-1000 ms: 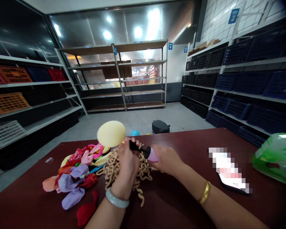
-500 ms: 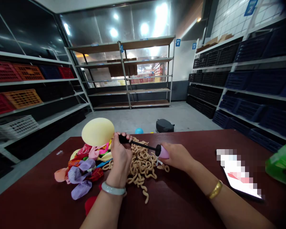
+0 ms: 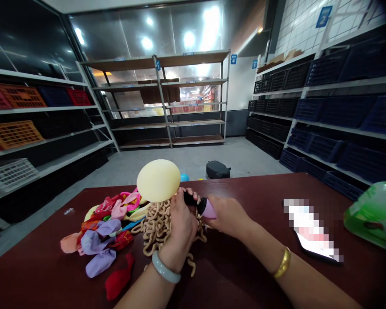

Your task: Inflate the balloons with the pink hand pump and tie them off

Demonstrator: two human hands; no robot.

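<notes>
A pale yellow balloon point(image 3: 158, 180), partly inflated, stands at the far side of my left hand point(image 3: 184, 216). My left fingers are closed around the black end of a balloon pump, and the balloon's neck is hidden by them. The pump's purple body point(image 3: 209, 210) is wrapped by my right hand point(image 3: 230, 213). The two parts are pushed close together, with no rod showing between them. Beneath and beside my left hand lies a heap of beige curly pieces point(image 3: 156, 227). Several limp balloons point(image 3: 98, 240) in purple, red, pink and orange are piled to the left.
A red limp balloon point(image 3: 119, 279) lies near the front of the dark red table point(image 3: 244, 274). On the right are a phone point(image 3: 312, 234) and a green plastic pack point(image 3: 375, 216). Shelves with crates point(image 3: 341, 111) line the sides. A dark bag point(image 3: 218, 170) is on the floor.
The pump's black rod, drawn out before, has gone in as my hands came together. My left hand and the yellow balloon moved right. The view has turned slightly right.
</notes>
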